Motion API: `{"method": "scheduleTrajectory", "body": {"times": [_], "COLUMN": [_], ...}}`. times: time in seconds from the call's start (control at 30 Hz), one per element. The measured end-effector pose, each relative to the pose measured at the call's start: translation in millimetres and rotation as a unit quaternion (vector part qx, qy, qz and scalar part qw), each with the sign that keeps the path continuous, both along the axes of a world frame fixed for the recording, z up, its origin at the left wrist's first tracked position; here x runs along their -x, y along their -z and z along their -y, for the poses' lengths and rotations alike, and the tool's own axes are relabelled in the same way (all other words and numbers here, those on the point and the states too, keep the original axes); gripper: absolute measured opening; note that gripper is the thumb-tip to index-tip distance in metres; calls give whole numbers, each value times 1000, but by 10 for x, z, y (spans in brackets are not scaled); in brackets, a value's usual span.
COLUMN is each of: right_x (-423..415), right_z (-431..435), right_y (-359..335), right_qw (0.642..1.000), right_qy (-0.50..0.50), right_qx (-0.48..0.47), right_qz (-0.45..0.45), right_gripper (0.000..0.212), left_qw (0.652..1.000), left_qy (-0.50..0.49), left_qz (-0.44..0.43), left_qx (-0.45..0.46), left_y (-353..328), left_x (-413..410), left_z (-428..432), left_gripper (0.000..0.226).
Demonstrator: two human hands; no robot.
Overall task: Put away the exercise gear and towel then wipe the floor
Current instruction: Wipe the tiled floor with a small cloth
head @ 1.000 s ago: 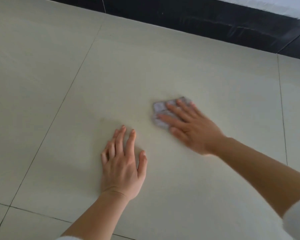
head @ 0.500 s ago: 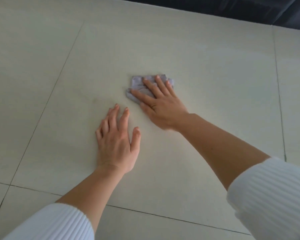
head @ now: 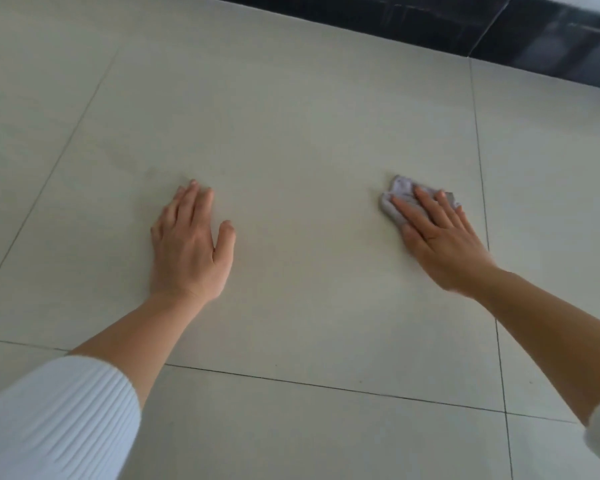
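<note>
Cloth (head: 400, 199), grey, crumpled: on floor (head: 291, 133), pinned under straight fingers of right hand (head: 440, 237), near a tile joint. Left hand (head: 187, 244): flat, fingers extended, holding nothing, well apart to the left. Unwiped tile likely lies between them.

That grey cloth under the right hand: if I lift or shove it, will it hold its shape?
Probably not: the cloth lies crumpled in soft folds, so it would likely droop when lifted. The right hand covers most of it, so it is probably light. Pushed, it should slide easily on the glossy floor tile, perhaps bunching.
</note>
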State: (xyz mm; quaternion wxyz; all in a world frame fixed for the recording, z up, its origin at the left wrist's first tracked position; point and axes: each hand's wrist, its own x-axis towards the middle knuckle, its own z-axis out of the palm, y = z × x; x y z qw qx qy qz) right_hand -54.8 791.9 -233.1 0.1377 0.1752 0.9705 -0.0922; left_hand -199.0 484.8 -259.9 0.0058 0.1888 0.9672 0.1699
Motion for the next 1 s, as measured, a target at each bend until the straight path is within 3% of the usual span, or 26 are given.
{"method": "scheduleTrajectory", "body": {"times": [0.1,0.17,0.3,0.47,0.63,0.77,0.9,1.0], "right_x": [90,155,-76,-653,-1441,-1795,-1926,-1765], "right_z": [152,501,1307,1911,1658,1045,647,1022], "right_y": [44,54,28,23,98,89,27,-10], "right_qw": [990,989,997,980,955,979,1000,988], "right_qy": [136,143,8,-169,-286,-198,3,144], "right_qx": [19,38,64,92,70,7,-26,45], "right_qz": [12,0,-39,-41,-40,-39,-1,-25], "right_gripper": [50,51,51,52,46,49,54,49], "left_qw": [1000,1000,999,998,992,982,979,987], "left_qy": [6,14,43,-8,115,167,157,99], "left_qz": [0,6,23,69,47,53,55,68], "left_qx": [4,3,15,-4,19,64,119,103], "left_y": [4,-2,-11,-80,-25,-44,-135,-190], "left_x": [7,14,64,-214,-997,-1282,-1404,-1618], "left_z": [0,23,52,-167,-7,322,659,665], "left_gripper": [67,65,65,55,63,65,65,58]}}
